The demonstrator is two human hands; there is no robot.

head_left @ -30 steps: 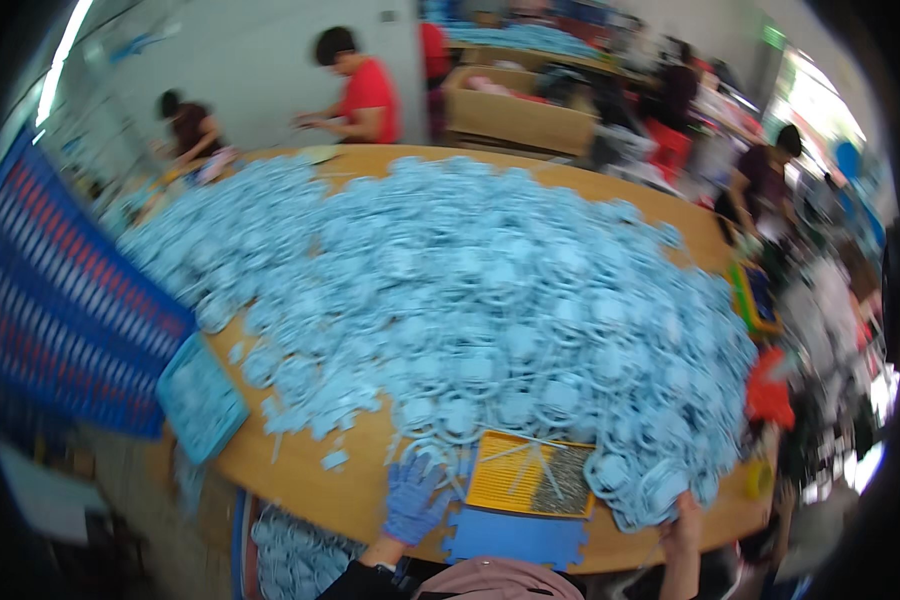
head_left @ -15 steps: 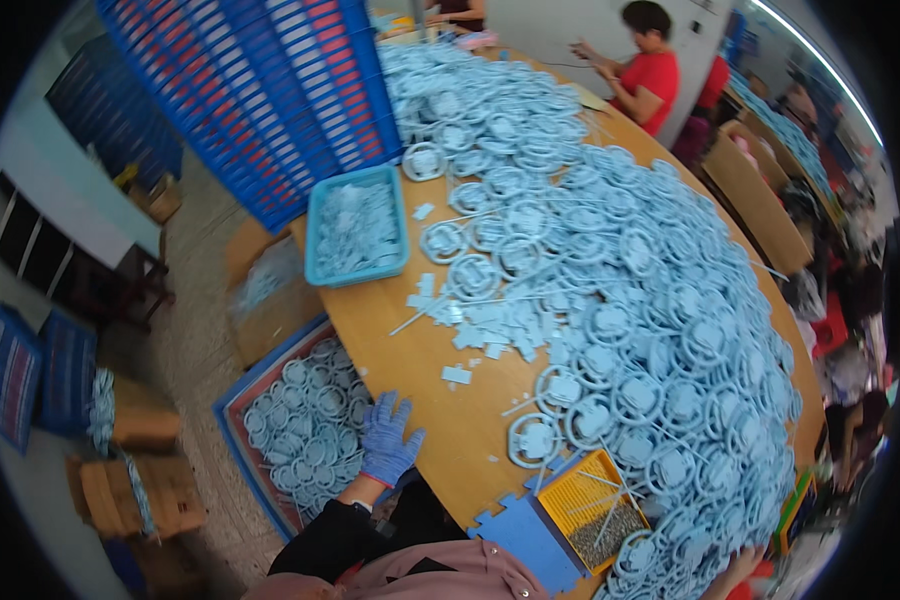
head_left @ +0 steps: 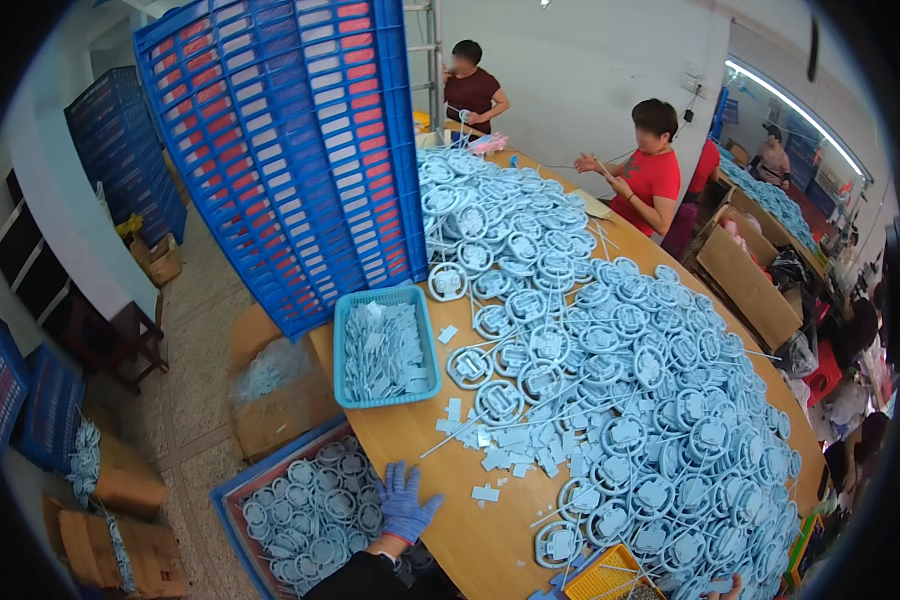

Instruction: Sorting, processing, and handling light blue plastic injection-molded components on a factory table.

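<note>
My left hand (head_left: 406, 503), in a blue-purple knit glove, lies with fingers spread on the edge of the wooden table (head_left: 470, 560). Just beside it, below the table edge, a blue crate (head_left: 232, 500) holds many pale blue ring-shaped plastic parts (head_left: 310, 510). My right hand (head_left: 734, 590) shows only as some fingertips at the bottom edge, by the near end of a large heap of the same ring parts (head_left: 660, 400). What those fingers hold, if anything, is hidden. Nearby, a yellow tray (head_left: 602, 574) is cut off by the lower edge.
A turquoise basket (head_left: 436, 375) of small flat pale blue pieces stands at the table's left edge. Behind it rise tall blue slatted crates (head_left: 300, 150). Loose rectangular pieces (head_left: 485, 493) lie near the heap. Two people (head_left: 653, 180) (head_left: 473, 88) are at the table's far side.
The view has tilted upward, so the table sits lower and more of the far room shows. My left hand stays at the table edge; less of my right hand shows.
</note>
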